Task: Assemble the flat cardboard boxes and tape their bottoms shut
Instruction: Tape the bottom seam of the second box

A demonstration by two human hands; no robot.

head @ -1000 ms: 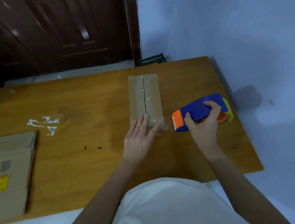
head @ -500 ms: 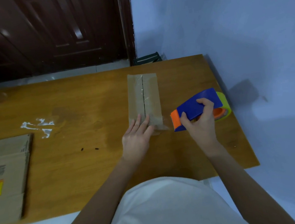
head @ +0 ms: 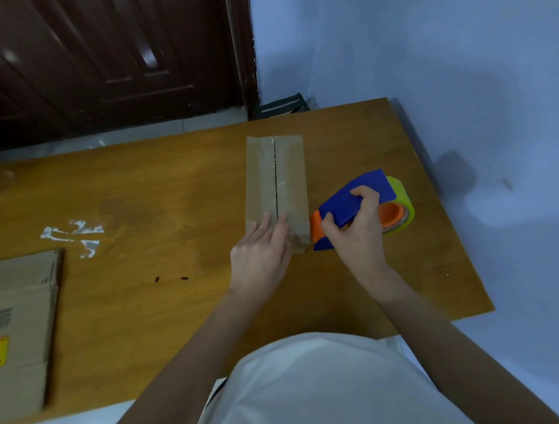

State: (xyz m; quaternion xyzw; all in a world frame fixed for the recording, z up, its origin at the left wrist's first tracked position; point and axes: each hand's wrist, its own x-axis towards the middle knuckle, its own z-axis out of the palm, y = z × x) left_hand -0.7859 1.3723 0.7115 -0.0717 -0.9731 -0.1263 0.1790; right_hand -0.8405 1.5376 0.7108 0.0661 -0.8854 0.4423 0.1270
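Note:
A narrow brown cardboard box [head: 287, 163] stands on the wooden table [head: 163, 289], its two bottom flaps up and clear tape running along their seam. My left hand [head: 261, 254] lies flat with straight fingers on the box's near end, pressing the tape down. My right hand [head: 357, 228] grips a blue and orange tape dispenser [head: 348, 202] with a yellow-green tape roll, right beside the box's near right corner. A stack of flat cardboard boxes [head: 14, 323] with a yellow label lies at the table's left edge.
White tape scraps [head: 74, 235] stick to the table left of centre, and two small dark specks [head: 170, 278] lie nearer me. A blue wall runs along the table's right edge. A dark wooden door [head: 99, 58] stands behind the table.
My left hand has slid up onto the near end of the box. The dispenser has moved closer to the box's corner. My head has shifted, so the flat stack sits further left.

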